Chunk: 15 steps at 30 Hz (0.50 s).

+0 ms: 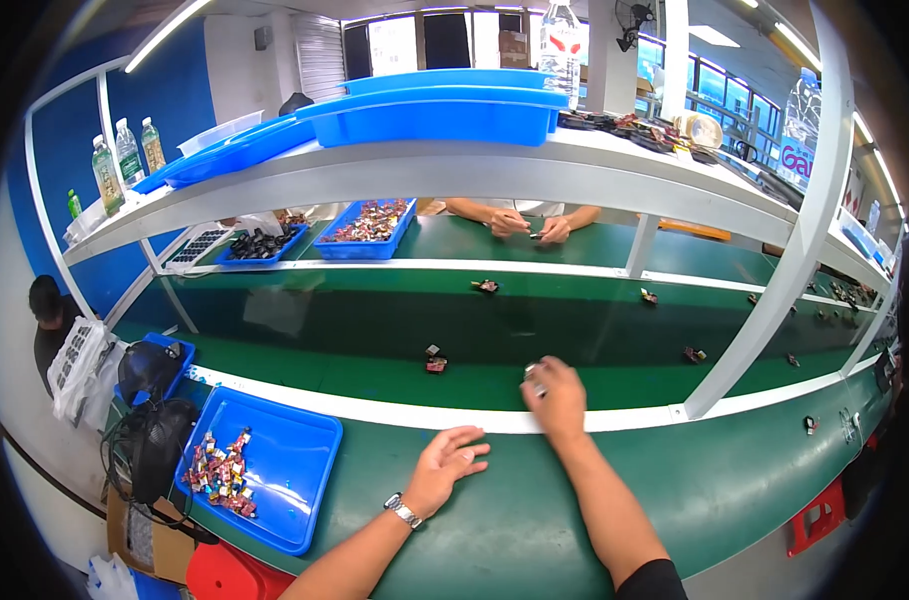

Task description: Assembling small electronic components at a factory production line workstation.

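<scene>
My right hand [557,398] reaches over the near white rail onto the green conveyor belt [374,310]. Its fingers are closed around a small pale-and-dark piece [534,378], blurred and partly hidden. Nearer to me, my left hand [448,469] hovers by the rail with fingers apart and nothing in them; a metal watch sits on that wrist. Left of my right hand, a small assembly with red and pale parts [435,362] lies on the belt. More such pieces [694,354] are spread along it to the right.
A blue tray [304,470] with a heap of small parts [219,472] stands at my left, beside black cable-like items [164,440]. A white-framed shelf [454,165] carrying blue bins [429,115] spans above the belt. Across it, another person's hands [532,227] handle something small.
</scene>
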### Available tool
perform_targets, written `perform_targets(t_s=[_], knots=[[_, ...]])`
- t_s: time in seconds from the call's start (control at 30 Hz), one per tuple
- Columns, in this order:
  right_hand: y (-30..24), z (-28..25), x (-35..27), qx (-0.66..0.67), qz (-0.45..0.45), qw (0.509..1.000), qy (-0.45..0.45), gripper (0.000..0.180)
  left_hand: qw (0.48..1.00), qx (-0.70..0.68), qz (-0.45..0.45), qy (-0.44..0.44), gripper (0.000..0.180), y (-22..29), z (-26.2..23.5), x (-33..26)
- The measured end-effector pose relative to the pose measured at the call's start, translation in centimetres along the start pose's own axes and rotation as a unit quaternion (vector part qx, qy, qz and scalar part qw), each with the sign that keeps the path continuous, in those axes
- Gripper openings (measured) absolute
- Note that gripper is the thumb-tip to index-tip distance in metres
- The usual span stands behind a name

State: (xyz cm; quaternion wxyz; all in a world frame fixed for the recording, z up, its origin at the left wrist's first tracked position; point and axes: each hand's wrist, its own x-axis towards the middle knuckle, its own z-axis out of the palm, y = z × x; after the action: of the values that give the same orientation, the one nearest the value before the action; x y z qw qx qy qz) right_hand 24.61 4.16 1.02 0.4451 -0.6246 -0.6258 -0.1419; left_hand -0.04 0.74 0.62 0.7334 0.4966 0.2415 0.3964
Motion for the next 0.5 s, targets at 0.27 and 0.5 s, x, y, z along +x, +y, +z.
perform_targets(t_s=[0.27,0.5], knots=[[2.5,-0.7,1.3,-0.148,0.104,0.984,0.0,0.031,0.966,0.248,0.001,-0.07,0.015,-0.3,0.0,-0.8],[-8.0,7.6,0.4,0.045,0.15,0.968,-0.198,0.076,0.927,0.334,0.172,-0.015,0.043,0.0,0.2,-1.4]])
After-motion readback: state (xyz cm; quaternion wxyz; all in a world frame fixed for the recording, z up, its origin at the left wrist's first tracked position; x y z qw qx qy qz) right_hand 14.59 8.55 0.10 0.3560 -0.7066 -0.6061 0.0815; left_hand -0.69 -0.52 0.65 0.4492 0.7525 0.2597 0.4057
